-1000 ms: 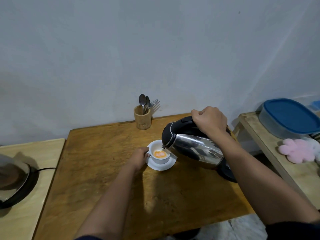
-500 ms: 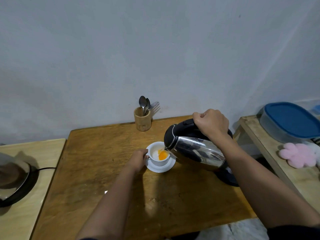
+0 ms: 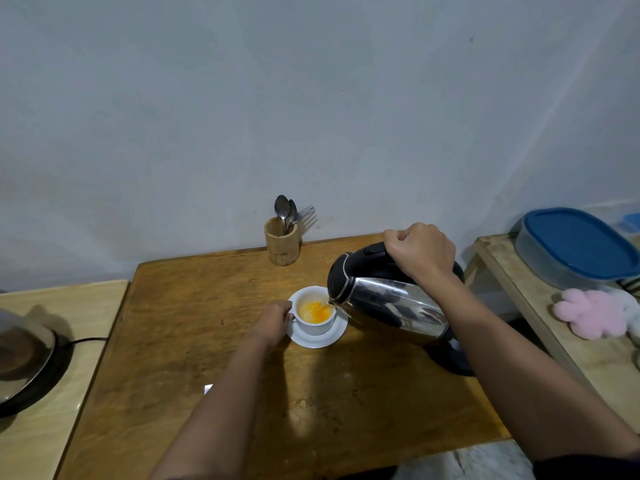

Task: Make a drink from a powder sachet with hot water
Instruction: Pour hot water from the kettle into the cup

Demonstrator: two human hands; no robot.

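A white cup [image 3: 317, 326] stands on a white saucer [image 3: 330, 339] in the middle of the wooden table [image 3: 194, 341]. Orange liquid with pale foam fills part of the cup. My left hand [image 3: 273, 322] grips the cup's handle on its left side. My right hand [image 3: 420, 251] is closed on the black handle of a steel kettle [image 3: 391, 306], tilted with its spout over the cup's right rim. The kettle's black base [image 3: 453, 358] lies on the table behind it, partly hidden by my right forearm.
A wooden holder [image 3: 282, 242] with spoons and a fork stands at the table's back edge by the wall. A small white scrap [image 3: 207, 388] lies near my left forearm. A pan lid [image 3: 24, 358] sits on the left counter. A blue-lidded box [image 3: 575, 247] and pink sponge [image 3: 588, 313] rest on the right shelf.
The kettle stays tilted over the cup and the orange liquid has spread and foamed. Both hands keep their grips. The view has shifted slightly.
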